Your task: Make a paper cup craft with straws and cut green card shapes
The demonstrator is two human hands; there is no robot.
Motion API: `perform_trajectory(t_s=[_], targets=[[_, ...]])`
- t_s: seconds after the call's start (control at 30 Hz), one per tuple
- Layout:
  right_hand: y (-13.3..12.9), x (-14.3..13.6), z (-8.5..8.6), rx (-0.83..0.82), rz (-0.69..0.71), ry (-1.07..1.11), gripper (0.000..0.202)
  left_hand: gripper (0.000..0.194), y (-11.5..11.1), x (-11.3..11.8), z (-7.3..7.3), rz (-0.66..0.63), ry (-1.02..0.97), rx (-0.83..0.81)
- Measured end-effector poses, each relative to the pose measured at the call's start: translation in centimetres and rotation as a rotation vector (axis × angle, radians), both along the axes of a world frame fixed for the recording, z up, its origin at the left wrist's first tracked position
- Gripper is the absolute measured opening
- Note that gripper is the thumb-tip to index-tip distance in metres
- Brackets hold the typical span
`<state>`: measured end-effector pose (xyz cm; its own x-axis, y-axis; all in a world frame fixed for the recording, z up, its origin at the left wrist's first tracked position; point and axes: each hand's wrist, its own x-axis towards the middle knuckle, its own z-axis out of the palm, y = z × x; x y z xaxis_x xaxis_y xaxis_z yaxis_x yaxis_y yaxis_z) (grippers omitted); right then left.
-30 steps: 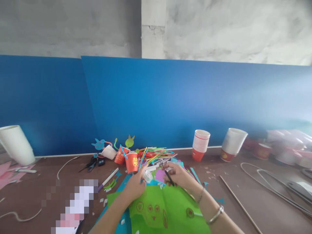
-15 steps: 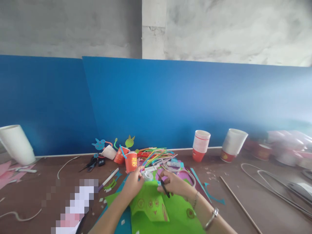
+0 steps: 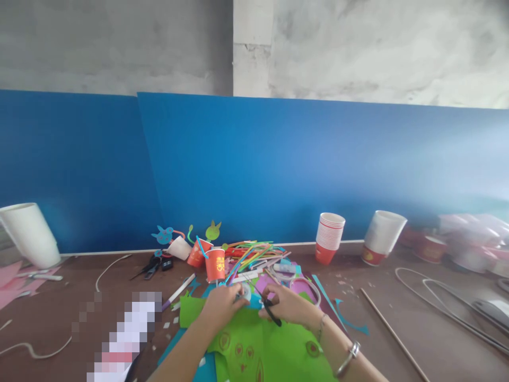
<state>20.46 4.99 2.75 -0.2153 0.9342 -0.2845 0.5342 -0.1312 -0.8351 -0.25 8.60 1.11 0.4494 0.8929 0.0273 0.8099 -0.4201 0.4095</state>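
Two bare hands work over green paper [image 3: 286, 353] with faces drawn on it, lying on a brown counter [image 3: 441, 345]; the right hand [image 3: 288, 305] has its grip closed around black-handled scissors [image 3: 273, 315], blades pointing at a straw pile [image 3: 258, 255]. The left hand [image 3: 220, 307] has curled fingers beside a clear tape roll [image 3: 246, 293], though whether its grip is closed on it I cannot tell. With the blades so near, a slip could nick those fingers or the loose, overlapping paper.

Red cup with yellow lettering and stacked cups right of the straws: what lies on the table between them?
In the head view, a loose pile of coloured straws lies between the red cup and the stacked cups.
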Motion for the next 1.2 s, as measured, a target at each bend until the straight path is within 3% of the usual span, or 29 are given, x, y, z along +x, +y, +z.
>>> perform_trajectory(t_s=[0.13, 0.3, 0.4, 0.47, 0.53, 0.63, 0.73, 0.8, 0.83, 0.9, 1.03, 1.1, 1.2], targets=[[-0.4, -0.4, 0.5, -0.023, -0.045, 0.075, 0.031, 0.041, -0.1, 0.0, 0.4, 0.143, -0.055, 0.076], [0.0, -1.0, 0.0, 0.014, -0.152, 0.332, 0.035, 0.040, -0.2, -0.2, 0.3, 0.258, -0.243, 0.122], [0.6, -0.6, -0.1, 0.097, -0.203, 0.398, 0.036, 0.039, -0.8, -0.4, 0.9, 0.304, -0.451, 0.411], [1.0, 0.1, 0.0, 0.152, -0.239, 0.458, 0.038, 0.030, -1.8, -0.4, 1.4, 0.263, -0.561, 0.555], [1.2, 0.8, 0.3, 0.199, -0.288, 0.516, 0.041, 0.032, -3.2, 0.1, 1.9, 0.129, -0.595, 0.440], [1.1, 1.4, 0.8, 0.256, -0.355, 0.624, 0.046, 0.047, -5.3, 1.8, 1.9, -0.005, -0.621, -0.047], [0.6, 0.8, 1.1, 0.295, -0.384, 0.696, 0.048, 0.047, -6.6, 4.0, 0.8, 0.087, -0.929, -0.650], [0.2, 0.0, 1.0, 0.310, -0.383, 0.705, 0.048, 0.048, -7.0, 5.2, -0.4, 0.135, -1.172, -0.818], [0.1, -0.5, 1.0, 0.314, -0.385, 0.711, 0.047, 0.049, -7.0, 5.6, -1.1, 0.230, -1.245, -0.885], [-0.1, -1.2, 0.7, 0.318, -0.409, 0.723, 0.047, 0.049, -7.1, 6.0, -2.6, 0.379, -1.300, -0.924], [-0.1, -1.9, 0.3, 0.298, -0.490, 0.712, 0.048, 0.049, -6.5, 5.4, -4.8, 0.243, -1.073, -0.748], [-0.1, -1.9, 0.2, 0.286, -0.496, 0.719, 0.049, 0.047, -6.0, 4.2, -5.0, 0.219, -0.957, -0.659], [0.1, -2.0, 0.0, 0.278, -0.508, 0.744, 0.049, 0.041, -5.5, 2.2, -4.0, 0.230, -0.911, -0.589]])
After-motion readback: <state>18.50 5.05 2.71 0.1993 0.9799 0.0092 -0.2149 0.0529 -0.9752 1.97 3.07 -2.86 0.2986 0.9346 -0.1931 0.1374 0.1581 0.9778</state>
